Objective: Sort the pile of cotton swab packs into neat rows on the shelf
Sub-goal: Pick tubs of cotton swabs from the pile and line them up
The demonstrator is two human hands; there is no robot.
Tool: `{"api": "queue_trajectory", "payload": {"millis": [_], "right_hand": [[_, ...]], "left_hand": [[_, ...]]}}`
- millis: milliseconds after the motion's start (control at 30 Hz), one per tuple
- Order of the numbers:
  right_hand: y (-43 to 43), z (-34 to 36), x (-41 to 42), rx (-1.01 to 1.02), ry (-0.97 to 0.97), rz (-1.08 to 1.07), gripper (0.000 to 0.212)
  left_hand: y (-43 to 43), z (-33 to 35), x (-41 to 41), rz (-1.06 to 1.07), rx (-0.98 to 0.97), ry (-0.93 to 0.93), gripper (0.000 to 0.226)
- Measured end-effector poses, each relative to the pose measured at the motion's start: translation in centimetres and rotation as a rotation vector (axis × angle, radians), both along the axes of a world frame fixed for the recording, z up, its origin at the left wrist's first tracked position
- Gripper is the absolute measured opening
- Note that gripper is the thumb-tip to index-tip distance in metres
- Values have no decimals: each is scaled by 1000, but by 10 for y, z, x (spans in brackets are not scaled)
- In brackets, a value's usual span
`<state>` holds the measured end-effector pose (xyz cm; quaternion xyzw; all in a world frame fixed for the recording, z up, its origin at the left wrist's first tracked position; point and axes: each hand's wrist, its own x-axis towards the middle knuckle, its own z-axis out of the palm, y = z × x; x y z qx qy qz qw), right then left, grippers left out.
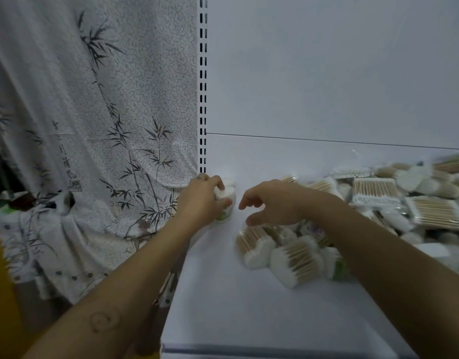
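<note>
Since a row is best begun against a fixed edge, the white shelf (223,307) appears to be filled from its far left corner, where the back panel (326,73) meets the slotted upright (203,99) at the frame's centre. A bamboo-printed cloth (93,125) is draped over the left half of the frame, just beside the shelf. The pile of cotton swab packs (378,198) is heaped unsorted at the right edge, with a smaller cluster (287,255) spilled toward the middle, within easy reach. The left hand (200,198) is held at the corner, its fingers (218,182) curled round a single pack (227,200), which is stood upright on the shelf close to the upright, probably as the first of a row. The right hand (272,206) is poised above the cluster, its fingers (245,200) spread, loosely bent and holding nothing, seemingly so that the next pack can be taken.
</note>
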<state>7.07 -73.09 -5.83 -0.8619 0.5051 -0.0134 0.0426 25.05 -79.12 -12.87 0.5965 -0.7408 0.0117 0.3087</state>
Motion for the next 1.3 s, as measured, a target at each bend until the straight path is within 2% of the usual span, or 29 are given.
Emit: {"api": "queue_trajectory", "payload": {"millis": [167,300,400,500,633,733,833,900,1000,1067,1133,1200,1300], "right_hand": [[13,1,-1,158,91,51,68],[16,-9,2,215,147,75,79],[13,-15,5,169,223,90,79],[9,-19,8,115,224,101,69],[8,-16,11,97,88,51,49],[1,-15,11,84,-85,17,38],[-13,-16,10,-6,-256,-13,33],[-19,-16,11,-9,-387,-36,36],[-19,-15,15,224,-671,-89,41],[-18,-15,18,341,-752,-110,47],[-16,-14,21,379,-768,-131,50],[-16,-15,24,362,-703,-155,52],[-15,-16,21,239,-595,-195,50]], "left_hand": [[-1,1,-3,-13,5,32,40],[-3,1,-3,-14,31,79,42],[-3,1,0,-43,58,109,54],[0,1,5,-82,58,123,62],[15,8,15,-135,-74,46,49],[33,13,24,-255,-93,127,27],[52,16,29,-390,-23,278,40],[61,16,32,-410,38,299,47],[63,13,34,-398,75,209,79],[60,10,32,-405,51,243,86],[58,7,29,-395,18,327,76],[58,6,25,-349,13,359,67],[56,3,21,-287,54,338,66]]}}
